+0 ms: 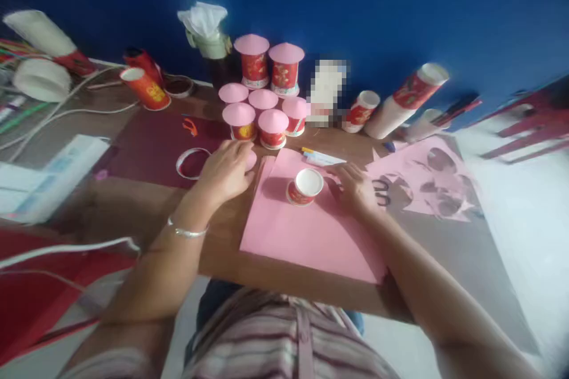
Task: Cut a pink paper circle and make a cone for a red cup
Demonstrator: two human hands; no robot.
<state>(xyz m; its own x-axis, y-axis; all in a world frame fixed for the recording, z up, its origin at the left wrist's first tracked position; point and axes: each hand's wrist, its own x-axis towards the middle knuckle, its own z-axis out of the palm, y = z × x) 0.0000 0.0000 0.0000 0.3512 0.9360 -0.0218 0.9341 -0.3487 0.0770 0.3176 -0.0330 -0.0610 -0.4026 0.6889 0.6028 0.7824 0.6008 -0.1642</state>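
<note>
A paper cup with a red printed band stands on a stack of pink paper, its white end facing up, between my hands. To its left, my left hand curls its fingers around the edge of a small pink paper cone, partly hidden by the hand. My right hand rests at the right side of the stack, fingers stretched loosely, apart from the cup. Dark looped handles show just right of that hand; the rest of that tool is hidden. A white pen-like tube lies beyond the stack.
Several red cups with pink cone roofs stand behind the stack. A tape roll and orange scissors handles lie at left. Stacked cups and cut pink scraps are at right. Cables cross the left side.
</note>
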